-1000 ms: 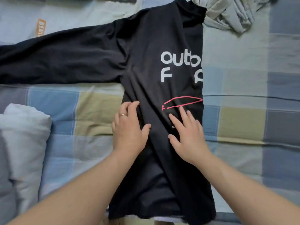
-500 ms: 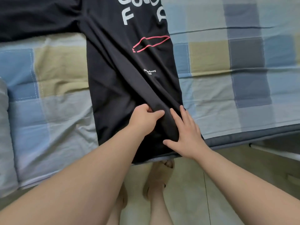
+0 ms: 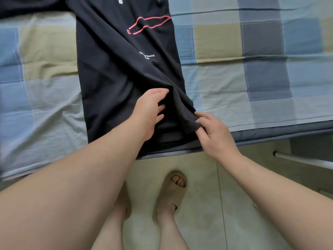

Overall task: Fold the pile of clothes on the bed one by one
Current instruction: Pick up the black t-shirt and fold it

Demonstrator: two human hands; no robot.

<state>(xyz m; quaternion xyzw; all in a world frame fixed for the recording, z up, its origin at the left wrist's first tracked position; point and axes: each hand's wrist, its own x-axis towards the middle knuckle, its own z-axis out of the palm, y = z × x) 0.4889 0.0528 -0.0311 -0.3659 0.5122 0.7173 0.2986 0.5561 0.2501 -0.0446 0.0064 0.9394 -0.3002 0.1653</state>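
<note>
The bed, under its checked sheet, is filling the upper part of the view, and its near edge is running across the middle. The black shirt is lying on it toward the left. Its long axis is running from the near edge to the far side, leaning slightly, with the hem nearest the person and the neck end pointing away, out of view. Its right side is lying doubled in over the body, and one sleeve is stretching off toward the left edge.

A second ago both hands were pressing flat on the middle of the shirt, just below the pink outline print. Now they are working down at the hem by the near edge. That is suggesting the smoothing is over and the hem is being taken up, probably for a fold toward the neck.

The left hand is sitting on the hem area with thumb and fingers half curled, seemingly gathering a ridge of cloth in a light hold. The right hand is pinching the hem's right corner between thumb and fingertips.
</note>
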